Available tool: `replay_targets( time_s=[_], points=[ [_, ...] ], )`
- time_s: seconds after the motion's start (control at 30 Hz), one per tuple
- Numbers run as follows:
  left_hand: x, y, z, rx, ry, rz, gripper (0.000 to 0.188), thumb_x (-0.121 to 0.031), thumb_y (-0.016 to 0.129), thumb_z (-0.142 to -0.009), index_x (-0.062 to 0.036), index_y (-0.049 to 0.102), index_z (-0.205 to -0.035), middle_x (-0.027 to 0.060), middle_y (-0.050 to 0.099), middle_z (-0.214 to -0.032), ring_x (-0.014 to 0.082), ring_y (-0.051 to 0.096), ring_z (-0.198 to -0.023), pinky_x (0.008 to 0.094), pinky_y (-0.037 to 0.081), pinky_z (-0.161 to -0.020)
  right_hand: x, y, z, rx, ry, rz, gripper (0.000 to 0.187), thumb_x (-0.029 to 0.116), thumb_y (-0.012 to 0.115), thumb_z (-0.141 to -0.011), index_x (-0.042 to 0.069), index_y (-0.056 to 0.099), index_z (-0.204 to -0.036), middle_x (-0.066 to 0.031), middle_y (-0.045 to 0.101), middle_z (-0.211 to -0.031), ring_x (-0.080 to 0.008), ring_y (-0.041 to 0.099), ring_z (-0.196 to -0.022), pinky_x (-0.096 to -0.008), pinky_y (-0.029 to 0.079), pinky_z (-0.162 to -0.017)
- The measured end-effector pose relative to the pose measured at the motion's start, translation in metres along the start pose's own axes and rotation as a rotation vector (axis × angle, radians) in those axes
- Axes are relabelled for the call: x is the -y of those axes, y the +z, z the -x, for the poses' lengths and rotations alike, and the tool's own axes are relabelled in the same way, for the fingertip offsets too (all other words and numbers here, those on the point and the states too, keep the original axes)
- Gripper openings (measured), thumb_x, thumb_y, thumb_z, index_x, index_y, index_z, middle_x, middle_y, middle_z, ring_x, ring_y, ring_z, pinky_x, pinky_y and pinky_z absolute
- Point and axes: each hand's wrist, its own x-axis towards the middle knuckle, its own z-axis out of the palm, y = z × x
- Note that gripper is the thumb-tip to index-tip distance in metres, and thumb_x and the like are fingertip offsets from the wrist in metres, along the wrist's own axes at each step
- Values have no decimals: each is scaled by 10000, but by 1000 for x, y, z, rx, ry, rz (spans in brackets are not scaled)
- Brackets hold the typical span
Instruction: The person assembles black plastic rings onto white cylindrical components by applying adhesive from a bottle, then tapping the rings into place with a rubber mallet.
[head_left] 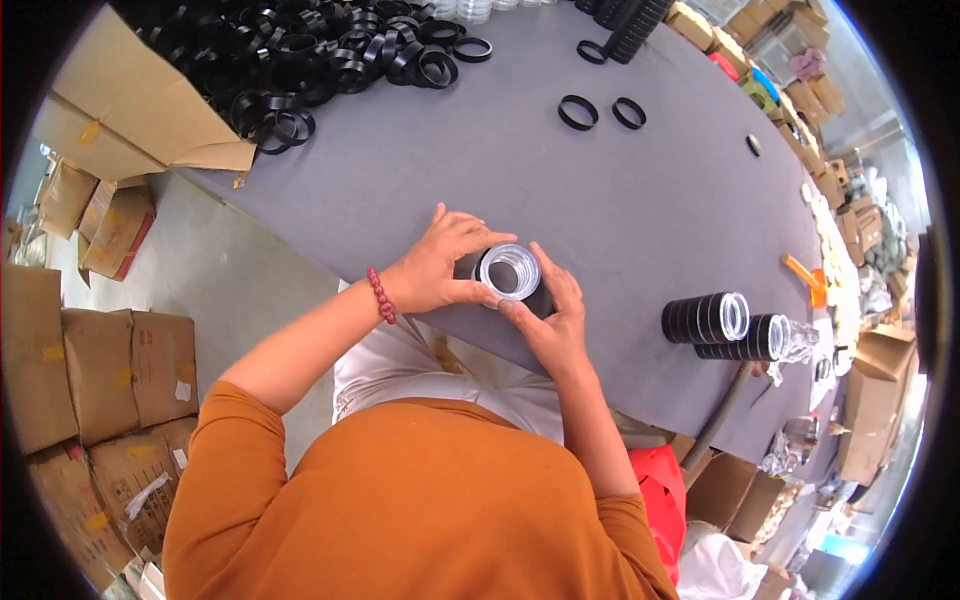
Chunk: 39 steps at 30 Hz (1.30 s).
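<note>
Item: black cylindrical stack with a clear ribbed end [508, 272], lying at the near edge of the grey table [560, 190], just in front of the person's body.

Holding: the left hand [435, 268] is curling round the far and left side of the stack, thumb at the clear rim; the right hand [550, 320] is cupping it from below and to the right, fingers closed on the black wall. Both hands are gripping the same piece firmly, probably to steady it while the clear end is being seated or checked.

Orientation: the clear end is facing up toward the camera and slightly toward the person; the long axis is running away and down toward the table.

Nearby: two finished-looking black stacks with clear ends [722, 326] are lying on their sides to the right, well apart, axes roughly left to right. A heap of loose black rings [320, 60] is sitting at the far left, beside an opened cardboard box [120, 110]; two single rings [600, 112] are lying apart mid-table.
</note>
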Motion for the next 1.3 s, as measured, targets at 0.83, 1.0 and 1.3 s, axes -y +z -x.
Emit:
replay_targets(
  time_s=[0.83,1.0,1.3],
  points=[
    [-13,36,24,-376,16,-37,702,-585,713,-783,-112,573,-1283,57,609,-1288,353,390,-1359,671,76,-1144,-9,-17,-2,122,-28,-183,713,300,783,-768,90,528,-1400,-126,560,-1401,-276,486,-1330,-436,278,-1133],
    [-5,19,15,-195,19,-18,707,-542,729,-793,-127,545,-1335,39,563,-1362,362,349,-1388,660,47,-1153,-17,-1,-5,89,78,-255,733,231,822,-734,101,534,-1395,-129,562,-1381,-292,477,-1324,-428,345,-1096],
    [-1,27,5,-90,135,58,759,-461,754,-779,-132,469,-1401,67,509,-1424,367,355,-1391,652,83,-1153,-8,-21,2,114,-22,-73,699,265,809,-765,62,529,-1373,-163,559,-1372,-385,479,-1313,-474,376,-1084]
  ],
)
